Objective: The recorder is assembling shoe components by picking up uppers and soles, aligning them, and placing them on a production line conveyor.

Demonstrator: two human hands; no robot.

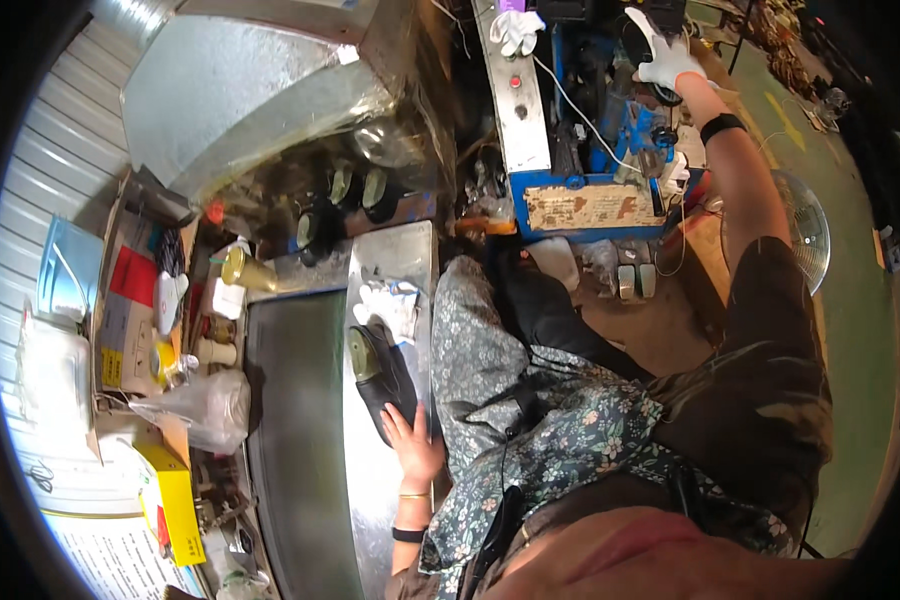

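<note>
A black shoe [378, 385] with a green piece in its opening lies on the metal ledge [385, 540] to the left. My left hand [415, 452] is bare, its fingers stretched over one end of this shoe. Above the shoe on the ledge is a crumpled white glove [388, 308]. At the far right, my right hand [672, 68] wears a white glove and reaches over a blue machine [635, 130]. Its fingers close on a dark shoe-shaped piece with a curved white edge [642, 35]; details there are small and partly covered.
A dark conveyor belt [295, 430] runs left of the ledge. Several black shoes [375, 195] stand under a metal hood [240, 90]. A cluttered shelf holds a yellow box [170, 505] and a plastic bag [210, 410]. A wire-caged fan [802, 230] is beside my right arm.
</note>
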